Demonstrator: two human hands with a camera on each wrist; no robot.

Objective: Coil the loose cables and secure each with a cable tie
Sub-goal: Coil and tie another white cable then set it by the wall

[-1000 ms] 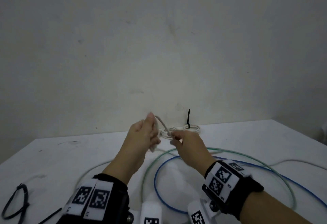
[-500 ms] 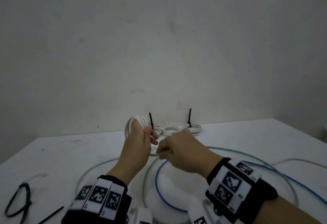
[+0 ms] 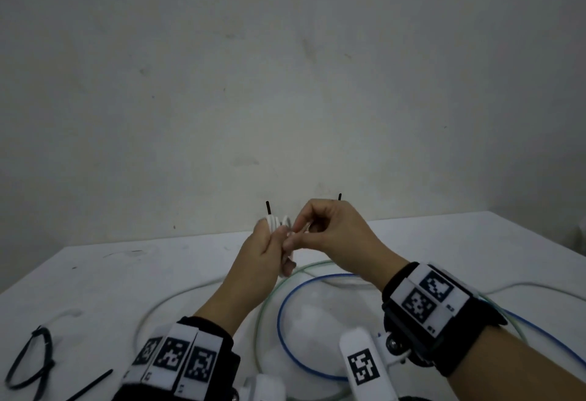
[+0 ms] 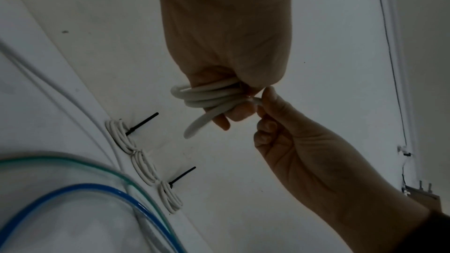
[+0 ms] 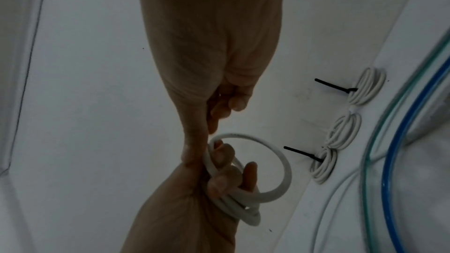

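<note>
Above the table's far middle, my left hand (image 3: 276,247) grips a small coil of white cable (image 3: 273,221). In the left wrist view several turns of the coil (image 4: 207,93) wrap around its fingers. My right hand (image 3: 299,232) is right beside it and pinches the same cable's free stretch (image 4: 255,101) between thumb and forefinger. In the right wrist view one wider loop (image 5: 280,161) stands off the coil (image 5: 243,205). Three finished white coils (image 4: 143,168) lie by the wall, two of them with black ties (image 4: 143,122) sticking up.
A long green cable (image 3: 263,305) and a blue cable (image 3: 282,315) loop across the white table (image 3: 95,273) below my hands, beside a loose white cable (image 3: 152,308). Spare black cable ties (image 3: 28,359) lie at the front left. The wall is close behind.
My right hand has swung from below the left hand up to the top of the coil, drawing the white cable round. Both hands have risen slightly.
</note>
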